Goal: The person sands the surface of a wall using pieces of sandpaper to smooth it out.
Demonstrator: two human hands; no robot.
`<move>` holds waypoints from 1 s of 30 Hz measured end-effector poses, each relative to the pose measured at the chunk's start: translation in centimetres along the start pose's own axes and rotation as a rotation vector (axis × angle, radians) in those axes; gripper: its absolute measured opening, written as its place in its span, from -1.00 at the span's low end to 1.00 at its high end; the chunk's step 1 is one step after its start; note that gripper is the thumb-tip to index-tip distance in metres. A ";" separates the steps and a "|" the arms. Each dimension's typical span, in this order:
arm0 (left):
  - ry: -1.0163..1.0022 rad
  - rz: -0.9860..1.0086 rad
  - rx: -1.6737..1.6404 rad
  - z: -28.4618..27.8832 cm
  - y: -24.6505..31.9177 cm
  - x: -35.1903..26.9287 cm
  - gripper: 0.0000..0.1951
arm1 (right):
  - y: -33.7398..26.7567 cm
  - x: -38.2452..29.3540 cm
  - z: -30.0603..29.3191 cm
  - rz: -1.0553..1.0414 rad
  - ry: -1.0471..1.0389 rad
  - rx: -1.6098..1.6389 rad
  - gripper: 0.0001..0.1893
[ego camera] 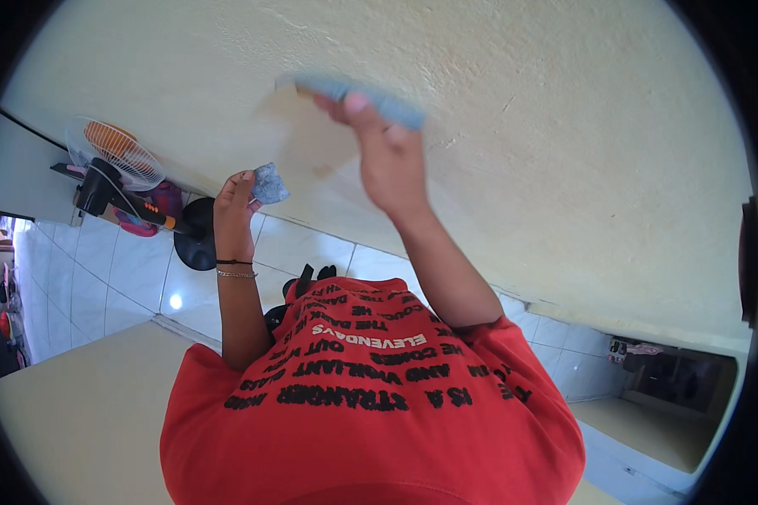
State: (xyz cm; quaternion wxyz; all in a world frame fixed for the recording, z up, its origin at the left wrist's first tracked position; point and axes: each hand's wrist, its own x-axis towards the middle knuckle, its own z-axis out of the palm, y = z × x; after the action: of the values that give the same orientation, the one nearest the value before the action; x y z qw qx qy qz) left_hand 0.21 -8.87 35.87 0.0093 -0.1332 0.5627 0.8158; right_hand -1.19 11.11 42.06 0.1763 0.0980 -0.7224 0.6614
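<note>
My right hand (391, 161) is raised to the painted wall (543, 158) and grips a long, flat blue-grey piece (391, 107). Motion blurs it, so whether it is a pad, a block or folded abrasive paper cannot be made out. It lies at or close to the wall surface, which looks rough and patchy around it. Lower down on the left, my left hand (232, 199) pinches a small grey square (270, 184) by one edge. This square has a mottled face, like sandpaper or stiff cloth, and is held in front of the wall.
A fan (117, 158) with a white guard and a round black base (194, 235) stands on the left by the wall. Purple-pink bags (136, 219) sit behind it. White tiles (303, 243) cover the floor. A dark-framed object (748, 262) is at the right rim.
</note>
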 end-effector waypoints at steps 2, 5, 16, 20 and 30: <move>0.010 0.025 0.001 0.3 0.4 -0.4 -0.79 | -1.5 0.8 0.5 0.005 0.041 0.161 -0.57; 0.026 0.048 0.008 0.9 0.9 -1.0 -0.81 | 2.9 -1.5 1.8 0.083 0.031 -0.142 -0.52; 0.013 -0.049 0.038 0.9 0.3 0.1 -0.84 | -1.1 1.0 1.5 -0.012 0.021 -0.033 -0.49; -0.041 -0.002 0.015 1.7 0.5 0.4 -0.83 | 0.8 -1.5 -0.8 0.208 -0.036 0.029 -0.51; -0.101 -0.072 0.027 2.2 -1.8 0.0 -0.81 | 4.0 -6.4 -7.4 0.225 0.033 -0.282 -0.60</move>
State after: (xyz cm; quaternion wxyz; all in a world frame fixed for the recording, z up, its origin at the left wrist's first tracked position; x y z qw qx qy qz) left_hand 0.04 -6.19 34.92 0.0687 -0.1121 0.5674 0.8129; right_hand 4.12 18.29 36.42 0.1247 -0.0201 -0.8116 0.5704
